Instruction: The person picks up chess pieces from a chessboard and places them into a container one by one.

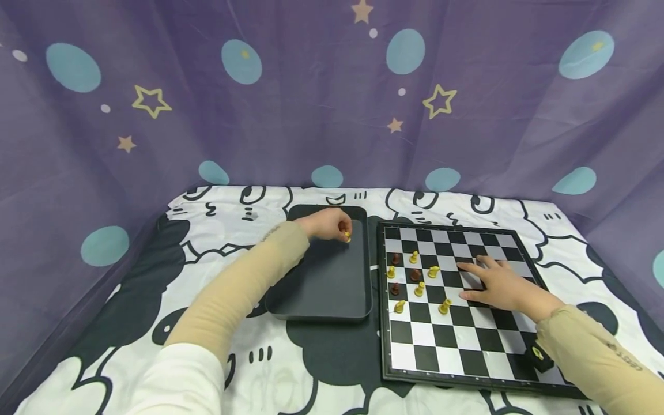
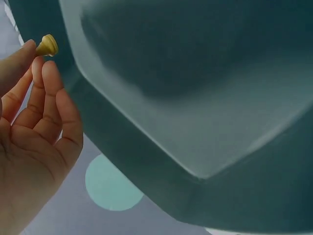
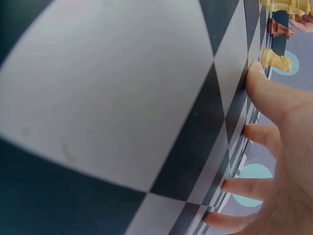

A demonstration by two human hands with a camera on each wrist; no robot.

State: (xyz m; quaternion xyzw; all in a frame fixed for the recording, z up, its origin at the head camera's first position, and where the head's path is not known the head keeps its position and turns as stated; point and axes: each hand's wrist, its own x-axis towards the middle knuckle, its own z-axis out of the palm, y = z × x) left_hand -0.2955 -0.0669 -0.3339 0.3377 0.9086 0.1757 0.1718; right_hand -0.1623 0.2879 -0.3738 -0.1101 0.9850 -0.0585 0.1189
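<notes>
Between thumb and fingertips my left hand (image 1: 328, 223) pinches a small yellow chess piece (image 2: 47, 46), its round base turned outward. That hand hangs over the far part of a dark grey tray (image 1: 332, 288). Fingers spread, my right hand (image 1: 505, 287) rests its fingertips on the chessboard (image 1: 461, 362) and holds nothing. Left of it on the board stand several yellow pieces, among them one nearest the hand (image 1: 445, 306) and a knight (image 1: 433, 271). A few dark red pieces, such as one in the middle of the group (image 1: 415, 275), stand among them.
The tray stands just left of the board, with a narrow gap between them. Both lie on a black-and-white cartoon cloth (image 1: 259, 369). A purple curtain (image 1: 321, 132) with stars and blue ovals hangs behind. A black wrist device (image 1: 538, 356) sits at the right sleeve.
</notes>
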